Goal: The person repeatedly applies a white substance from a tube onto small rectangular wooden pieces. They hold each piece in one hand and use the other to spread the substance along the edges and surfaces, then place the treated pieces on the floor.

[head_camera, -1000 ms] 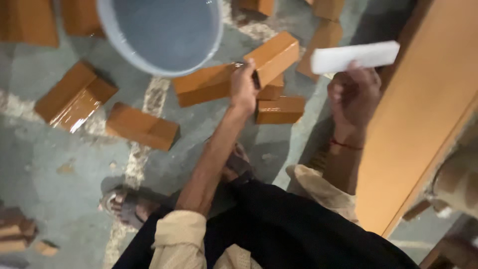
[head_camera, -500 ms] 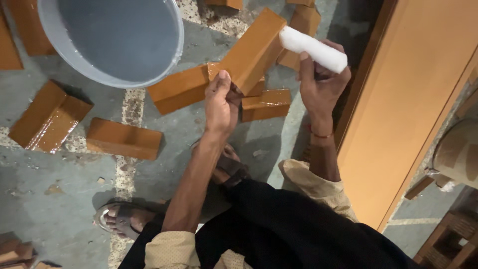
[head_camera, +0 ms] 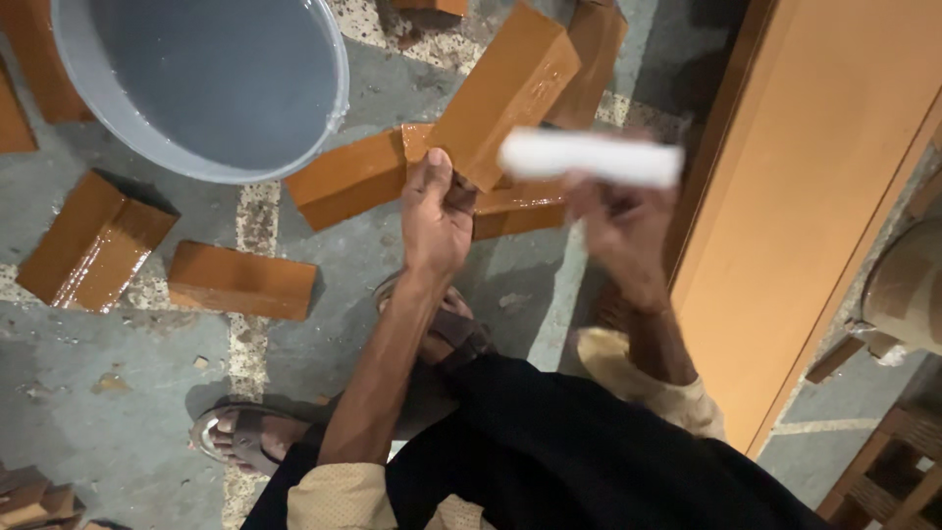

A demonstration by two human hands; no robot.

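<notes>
Head cam, looking down: biggest worry is the wooden block (head_camera: 505, 93) slipping, since my left hand (head_camera: 435, 211) only pinches its lower corner and the faces look glossy, maybe wet. It'd drop onto the other blocks (head_camera: 353, 177) on the floor or clip the grey tub (head_camera: 211, 83). The block juts up and away above that grip. My right hand (head_camera: 623, 221) is clenched around a blurred white roll (head_camera: 589, 157), just beside the block.
</notes>
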